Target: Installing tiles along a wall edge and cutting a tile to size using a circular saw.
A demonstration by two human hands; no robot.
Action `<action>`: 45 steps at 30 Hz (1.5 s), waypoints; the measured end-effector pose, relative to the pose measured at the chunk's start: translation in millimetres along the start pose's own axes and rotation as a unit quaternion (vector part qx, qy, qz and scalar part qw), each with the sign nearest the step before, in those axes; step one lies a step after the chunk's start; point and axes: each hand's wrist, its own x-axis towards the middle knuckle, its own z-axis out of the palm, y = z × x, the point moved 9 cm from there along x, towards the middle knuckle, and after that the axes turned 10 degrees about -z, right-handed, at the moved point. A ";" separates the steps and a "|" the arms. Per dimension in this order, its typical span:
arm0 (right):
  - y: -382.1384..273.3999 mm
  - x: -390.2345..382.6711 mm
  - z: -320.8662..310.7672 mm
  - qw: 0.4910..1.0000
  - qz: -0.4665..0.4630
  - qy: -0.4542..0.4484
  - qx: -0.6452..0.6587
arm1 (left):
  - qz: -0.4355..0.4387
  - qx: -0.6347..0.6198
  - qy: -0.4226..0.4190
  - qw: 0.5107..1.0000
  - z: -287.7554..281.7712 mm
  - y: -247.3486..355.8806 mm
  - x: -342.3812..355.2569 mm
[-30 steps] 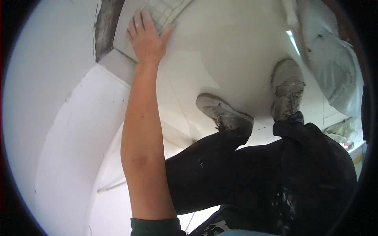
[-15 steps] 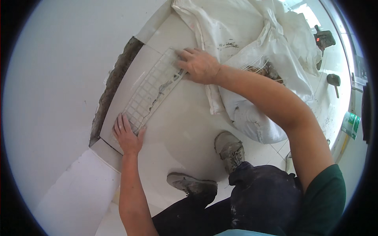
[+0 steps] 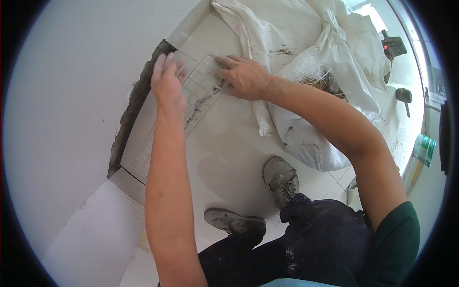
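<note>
A long pale tile strip [image 3: 199,97] with a raised grid and dark smears on its upper face slants across the light floor beside the wall. My right hand [image 3: 247,79] grips its far end, fingers curled at the edge. My left hand [image 3: 169,82] is open above the far part of the strip, beside the wall. Its fingers point away from me and are a little blurred. Beneath and beyond them runs a dark, rough-edged gap [image 3: 130,117] along the foot of the wall. My left forearm covers part of the strip's near half.
To the right, a white woven sack [image 3: 311,141] holds brownish debris, with more white sacking behind. Farther right are a dirty dark tool [image 3: 395,47], a mallet-like tool [image 3: 404,96] and a green-and-white container [image 3: 424,149]. My dusty shoes [image 3: 281,176] stand near the strip.
My left hand has left the strip's near end and moved far up along it toward the gap. My right hand stays at the far end, and the strip has barely shifted.
</note>
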 end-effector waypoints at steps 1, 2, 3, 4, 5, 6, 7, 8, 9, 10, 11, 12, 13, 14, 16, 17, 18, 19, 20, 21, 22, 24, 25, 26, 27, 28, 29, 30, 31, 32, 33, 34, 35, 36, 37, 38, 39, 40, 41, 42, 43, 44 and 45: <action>0.0 -0.7 -1.0 1.000 -0.007 0.008 -0.003 | -0.015 -0.055 0.010 0.998 6.3 -0.4 9.8; -0.4 -0.4 -1.6 1.000 -0.015 0.017 -0.006 | -0.029 -0.109 0.020 0.993 7.1 -1.1 14.5; -0.6 0.9 0.2 1.000 -0.018 0.016 -0.003 | -0.028 -0.109 0.024 0.993 5.5 1.2 15.5; 0.1 0.2 1.3 1.000 -0.016 0.013 -0.002 | -0.034 -0.140 0.013 0.989 5.9 -0.8 17.5; 0.6 0.1 2.4 1.000 -0.014 0.011 -0.001 | -0.039 -0.171 0.002 0.984 5.7 -1.3 18.0; 0.3 0.5 3.2 1.000 -0.017 0.010 0.002 | -0.039 -0.171 0.006 0.985 -2.9 -7.1 19.1; -1.5 2.0 1.3 1.000 -0.019 0.018 -0.011 | 0.033 0.001 -0.007 0.999 -12.5 -4.6 18.6; 1.2 -0.5 1.1 0.999 -0.018 0.024 -0.028 | 0.098 0.171 -0.025 0.980 -7.0 -2.4 11.4; 3.4 -2.9 2.9 0.999 -0.019 0.021 -0.025 | 0.095 0.170 -0.023 0.981 -16.4 -11.7 2.8; 6.2 -7.8 0.9 0.999 -0.020 0.027 -0.022 | 0.192 0.401 -0.036 0.895 -4.3 -12.6 -24.6; 7.2 -10.4 -2.3 0.999 -0.022 0.035 -0.019 | 0.276 0.603 -0.046 0.747 8.0 -21.4 -49.6; 5.0 -6.6 -5.4 0.999 -0.028 0.035 -0.017 | 0.274 0.605 -0.041 0.747 -2.9 -19.7 -60.9; 3.9 -2.5 -3.2 0.999 -0.025 0.018 -0.026 | 0.283 0.667 -0.047 0.687 -9.9 -25.5 -73.0; 3.1 0.5 1.4 0.999 -0.022 0.000 -0.035 | 0.287 0.725 -0.053 0.624 -15.5 -33.1 -80.2; -1.7 7.9 9.1 0.999 -0.036 0.002 -0.036 | 0.259 0.738 -0.038 0.622 -38.9 -37.8 -82.3; -3.4 10.0 14.2 0.998 -0.042 0.005 -0.040 | 0.235 0.749 -0.030 0.619 -51.9 -42.0 -83.5; -2.8 9.5 18.5 0.998 -0.039 0.008 -0.050 | 0.219 0.754 -0.017 0.620 -62.1 -46.6 -81.6; -2.1 9.2 20.5 0.997 -0.041 0.013 -0.058 | 0.233 0.741 -0.019 0.629 -62.5 -47.4 -80.3; 3.3 5.1 18.1 0.996 -0.044 0.015 -0.075 | 0.245 0.727 -0.024 0.642 -60.0 -53.0 -80.0; 6.6 1.9 13.9 0.995 -0.046 0.018 -0.088 | 0.257 0.719 -0.024 0.645 -55.8 -55.5 -80.9; 9.6 0.6 9.0 0.995 -0.054 0.018 -0.084 | 0.273 0.712 -0.022 0.647 -48.7 -57.0 -79.0; 3.1 5.6 9.0 0.995 -0.073 0.018 -0.058 | 0.281 0.721 -0.019 0.633 -53.2 -64.6 -78.4; -0.6 7.9 8.6 0.995 -0.074 0.017 -0.062 | 0.265 0.730 -0.011 0.630 -59.2 -65.8 -77.7; -1.5 9.4 8.0 0.995 -0.071 0.015 -0.072 | 0.270 0.743 -0.015 0.612 -57.7 -65.8 -78.5; -3.6 11.9 9.7 0.995 -0.078 0.014 -0.063 | 0.277 0.755 -0.020 0.595 -59.3 -63.4 -80.2; -5.6 12.2 7.9 0.993 -0.098 0.019 -0.069 | 0.272 0.755 -0.017 0.596 -62.2 -59.5 -79.9; -7.4 12.9 5.5 0.990 -0.117 0.024 -0.075 | 0.275 0.745 -0.027 0.608 -63.1 -54.6 -81.1; -5.9 14.9 4.3 0.990 -0.120 0.023 -0.074 | 0.279 0.733 -0.038 0.619 -63.6 -48.6 -82.6; -2.3 17.0 -0.6 0.990 -0.127 0.039 -0.050 | 0.278 0.732 -0.037 0.621 -62.8 -40.7 -82.2; 1.3 21.2 -6.1 0.989 -0.136 0.056 -0.026 | 0.264 0.723 -0.051 0.636 -62.8 -31.9 -80.8; 6.9 27.4 -9.9 0.988 -0.138 0.056 -0.027 | 0.251 0.713 -0.066 0.651 -61.5 -23.1 -79.3; 11.0 33.3 -11.1 0.986 -0.157 0.048 -0.021 | 0.251 0.712 -0.064 0.653 -55.3 -10.7 -82.9; 10.5 37.8 -12.6 0.983 -0.176 0.041 -0.014 | 0.199 0.732 -0.047 0.650 -57.0 -3.0 -85.3; 10.3 41.4 -16.0 0.983 -0.178 0.038 -0.014 | 0.147 0.749 -0.030 0.646 -62.6 -1.4 -85.4; 13.3 51.6 -16.1 0.992 -0.123 0.009 0.016 | 0.145 0.752 -0.025 0.643 -73.1 -1.8 -86.3; 18.6 59.6 -14.9 0.996 -0.067 -0.022 0.045 | 0.219 0.739 0.038 0.636 -83.2 8.6 -90.0; 17.5 67.6 -19.4 0.996 -0.072 -0.020 0.047 | 0.291 0.719 0.098 0.624 -93.2 17.7 -95.0; 20.0 74.5 -21.3 0.996 -0.081 -0.031 0.025 | 0.289 0.719 0.100 0.624 -97.0 17.1 -93.5; 12.7 81.3 -27.2 0.995 -0.090 -0.043 0.004 | 0.299 0.697 0.131 0.638 -103.1 22.4 -95.4; 3.2 85.8 -34.3 0.995 -0.092 -0.045 0.004 | 0.309 0.674 0.162 0.651 -109.6 26.9 -98.3; -24.5 93.5 -40.2 0.996 -0.063 -0.050 0.027 | 0.304 0.680 0.163 0.648 -113.0 32.2 -101.3; -34.0 94.6 -42.4 0.997 -0.030 -0.059 0.041 | 0.239 0.690 0.155 0.665 -114.6 33.6 -96.3; -28.2 95.4 -34.7 0.997 -0.029 -0.063 0.042 | 0.174 0.697 0.147 0.680 -119.0 29.8 -92.0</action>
